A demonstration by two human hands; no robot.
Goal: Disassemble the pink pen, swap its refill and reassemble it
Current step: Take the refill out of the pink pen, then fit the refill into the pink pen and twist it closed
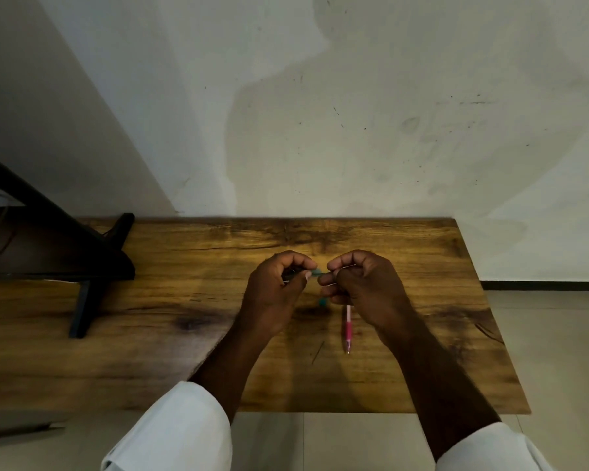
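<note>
The pink pen [348, 329] lies on the wooden table [150, 334], tip toward me, its far end hidden under my right hand [361, 283]. Both hands hover above the table's middle, fingers curled. My left hand [279, 283] pinches a thin dark pen-like piece with a teal end [315, 272] that pokes out between the two hands. My right hand's fingertips pinch the other side of that teal piece and a thin pale rod. A small teal part [322, 302] shows on the table below the hands.
A thin dark sliver [318, 352] lies on the table left of the pink pen. A black stand [92, 266] sits on the table's left part. A pale wall rises behind the table, with tiled floor to the right and front.
</note>
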